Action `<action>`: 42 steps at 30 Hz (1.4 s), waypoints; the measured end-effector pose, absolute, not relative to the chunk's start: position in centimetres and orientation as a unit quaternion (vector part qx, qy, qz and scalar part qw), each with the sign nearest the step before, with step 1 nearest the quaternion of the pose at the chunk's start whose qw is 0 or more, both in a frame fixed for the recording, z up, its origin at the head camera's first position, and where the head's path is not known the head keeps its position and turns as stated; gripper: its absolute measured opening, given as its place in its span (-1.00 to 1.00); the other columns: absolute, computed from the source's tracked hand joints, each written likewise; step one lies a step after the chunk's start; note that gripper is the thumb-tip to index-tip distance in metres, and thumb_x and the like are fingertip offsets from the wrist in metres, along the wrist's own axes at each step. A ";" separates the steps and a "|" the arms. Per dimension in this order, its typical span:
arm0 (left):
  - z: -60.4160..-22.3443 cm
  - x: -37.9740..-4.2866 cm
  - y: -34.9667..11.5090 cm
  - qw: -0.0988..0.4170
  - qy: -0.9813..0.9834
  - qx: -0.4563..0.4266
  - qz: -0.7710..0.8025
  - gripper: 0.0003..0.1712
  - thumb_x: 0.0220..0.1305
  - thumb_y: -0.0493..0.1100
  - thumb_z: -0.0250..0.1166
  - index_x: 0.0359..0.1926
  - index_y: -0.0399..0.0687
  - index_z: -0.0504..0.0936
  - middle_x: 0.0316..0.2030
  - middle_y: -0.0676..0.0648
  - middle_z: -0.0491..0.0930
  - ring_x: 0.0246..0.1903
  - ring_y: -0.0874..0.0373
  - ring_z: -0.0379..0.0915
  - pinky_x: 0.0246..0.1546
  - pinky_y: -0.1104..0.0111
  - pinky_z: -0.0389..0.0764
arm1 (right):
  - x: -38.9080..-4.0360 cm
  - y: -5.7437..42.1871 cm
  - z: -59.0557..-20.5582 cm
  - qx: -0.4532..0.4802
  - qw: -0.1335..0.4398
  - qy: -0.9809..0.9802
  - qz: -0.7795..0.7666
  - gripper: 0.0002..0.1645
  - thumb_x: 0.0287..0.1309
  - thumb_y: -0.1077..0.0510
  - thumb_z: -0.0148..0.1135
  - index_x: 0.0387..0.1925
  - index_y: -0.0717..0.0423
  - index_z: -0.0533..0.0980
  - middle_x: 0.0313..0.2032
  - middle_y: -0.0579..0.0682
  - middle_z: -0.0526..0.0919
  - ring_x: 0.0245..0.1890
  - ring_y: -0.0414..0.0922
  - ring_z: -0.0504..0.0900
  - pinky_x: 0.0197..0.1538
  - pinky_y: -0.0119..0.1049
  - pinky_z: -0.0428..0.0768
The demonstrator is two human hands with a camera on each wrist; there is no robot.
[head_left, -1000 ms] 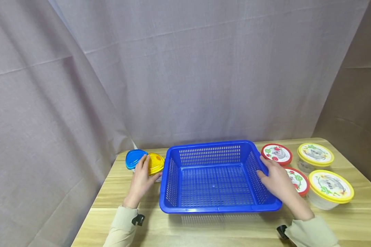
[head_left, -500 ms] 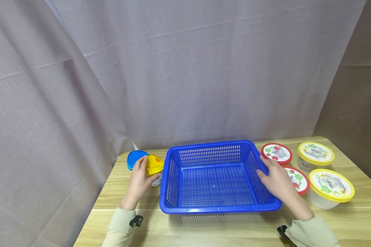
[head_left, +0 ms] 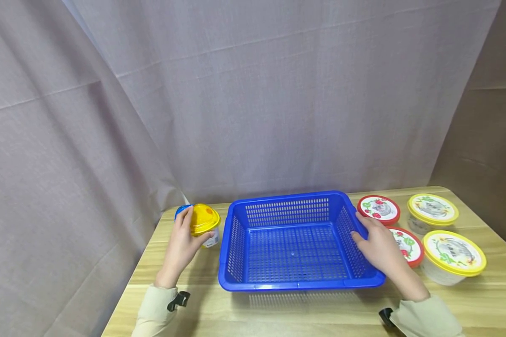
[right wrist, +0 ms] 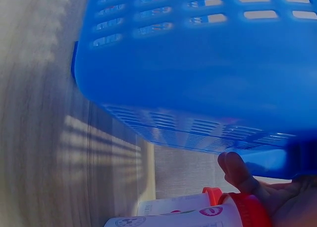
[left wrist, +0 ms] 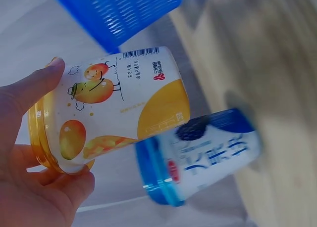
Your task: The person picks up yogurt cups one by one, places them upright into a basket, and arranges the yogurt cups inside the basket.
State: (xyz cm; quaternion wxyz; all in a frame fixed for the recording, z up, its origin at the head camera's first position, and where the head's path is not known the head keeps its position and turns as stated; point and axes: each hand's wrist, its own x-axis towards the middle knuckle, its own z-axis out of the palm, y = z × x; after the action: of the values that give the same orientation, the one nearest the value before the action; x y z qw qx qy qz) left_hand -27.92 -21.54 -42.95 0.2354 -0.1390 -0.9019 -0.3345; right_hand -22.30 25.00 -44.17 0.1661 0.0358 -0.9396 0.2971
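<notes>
My left hand (head_left: 180,249) grips a yogurt cup with a yellow lid (head_left: 205,218) around its lid, thumb on one side and fingers on the other. In the left wrist view this cup (left wrist: 119,101), printed with mangoes, is tilted and raised off the wooden table. Behind it stands a second yogurt cup with a blue lid (left wrist: 208,155), mostly hidden in the head view. My right hand (head_left: 379,245) holds the right rim of a blue plastic basket (head_left: 299,285), thumb on the inner side and fingers outside. Nothing lies in the basket.
Right of the basket stand two round tubs with red lids (head_left: 378,209) and two with yellow lids (head_left: 454,252). The nearer red-lidded tub (head_left: 405,245) is partly behind my right hand. A grey curtain (head_left: 253,117) hangs along the table's back edge.
My left hand has shifted left and lifted the yellow-lidded yogurt cup, which now covers most of the blue lid in the head view. My right hand and the basket stay in place.
</notes>
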 end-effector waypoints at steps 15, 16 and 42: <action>-38.2 -26.8 -21.6 0.272 -0.888 -0.167 -0.331 0.11 0.00 -0.13 0.62 0.45 -0.44 0.21 0.37 -0.38 0.24 0.32 -0.33 0.25 0.34 -0.14 0.28 | -22.3 25.0 -44.1 0.041 0.174 -0.937 0.301 -0.31 0.26 0.26 0.23 0.33 0.54 0.29 0.19 0.59 0.39 0.18 0.51 0.38 0.16 0.41 0.36; -38.0 -26.8 -21.5 0.272 -0.888 -0.168 -0.332 0.11 0.00 -0.13 0.62 0.46 -0.43 0.21 0.38 -0.37 0.24 0.32 -0.32 0.25 0.34 -0.13 0.28 | -22.2 25.0 -44.1 0.040 0.172 -0.937 0.301 -0.31 0.26 0.26 0.23 0.34 0.54 0.29 0.19 0.59 0.39 0.18 0.51 0.38 0.17 0.41 0.36; -33.4 -27.5 -15.2 0.214 -0.883 -0.235 -0.346 0.11 0.07 0.01 0.57 0.52 -0.21 0.19 0.41 -0.17 0.24 0.33 -0.15 0.27 0.33 0.01 0.35 | -22.1 24.8 -44.0 0.024 0.163 -0.938 0.305 -0.30 0.29 0.24 0.22 0.36 0.51 0.28 0.21 0.58 0.38 0.19 0.50 0.39 0.15 0.40 0.40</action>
State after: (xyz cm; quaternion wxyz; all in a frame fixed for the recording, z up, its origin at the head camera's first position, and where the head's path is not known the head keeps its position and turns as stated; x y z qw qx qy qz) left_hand -27.51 -15.23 -33.36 0.2143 -0.2348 -0.8826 -0.3463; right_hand -22.11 24.81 -44.05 0.1629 0.0241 -0.9380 0.3049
